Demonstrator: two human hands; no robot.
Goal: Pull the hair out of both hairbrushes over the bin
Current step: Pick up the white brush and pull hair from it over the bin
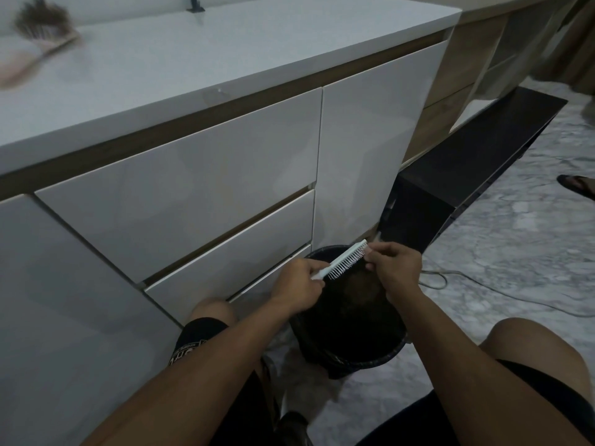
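Note:
I hold a white hairbrush (346, 260) above a black bin (351, 355) on the floor. My left hand (297, 286) is shut on the brush's handle. My right hand (394, 268) pinches at the bristles near the brush's far tip; whether hair is between the fingers is too small to tell. Brownish hair lies inside the bin. A second hairbrush (45, 24), pink-handled and full of brown hair, lies blurred on the white countertop (225, 53) at the far left.
White drawers (193, 194) stand right in front of the bin. A black low shelf (467, 169) runs to the right. A cable (483, 288) lies on the marble floor. Another person's sandalled foot (578, 185) shows at the right edge. My bare knees flank the bin.

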